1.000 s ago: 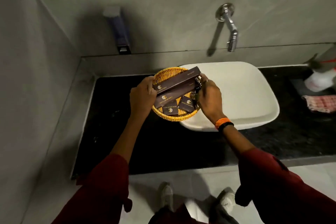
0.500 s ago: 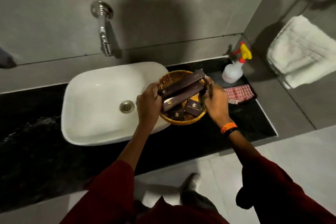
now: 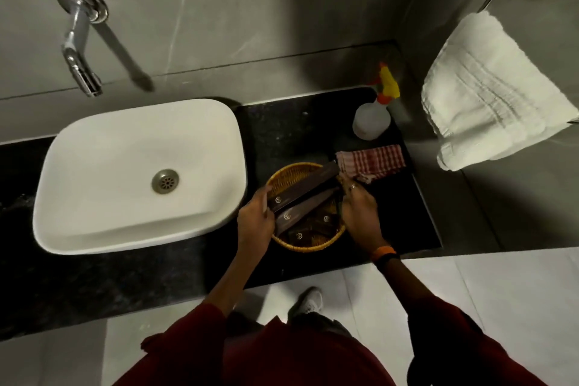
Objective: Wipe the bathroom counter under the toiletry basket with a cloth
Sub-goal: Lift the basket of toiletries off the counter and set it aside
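Observation:
A round yellow wicker toiletry basket (image 3: 289, 174) holds several dark brown boxes (image 3: 305, 191). It sits over the black counter (image 3: 297, 135), right of the sink; whether it touches the counter I cannot tell. My left hand (image 3: 255, 222) grips its left rim. My right hand (image 3: 358, 213) grips its right rim. A folded red-and-white checked cloth (image 3: 371, 161) lies on the counter just behind and right of the basket, touching no hand.
A white basin (image 3: 109, 172) stands left of the basket under a chrome wall tap (image 3: 78, 50). A white spray bottle (image 3: 371, 119) with a yellow trigger stands in the back right corner. A white towel (image 3: 488, 94) hangs on the right wall.
Both hands have carried the basket from the left of the basin, across it, to the counter on its right, and lowered it there. The view turned right with it.

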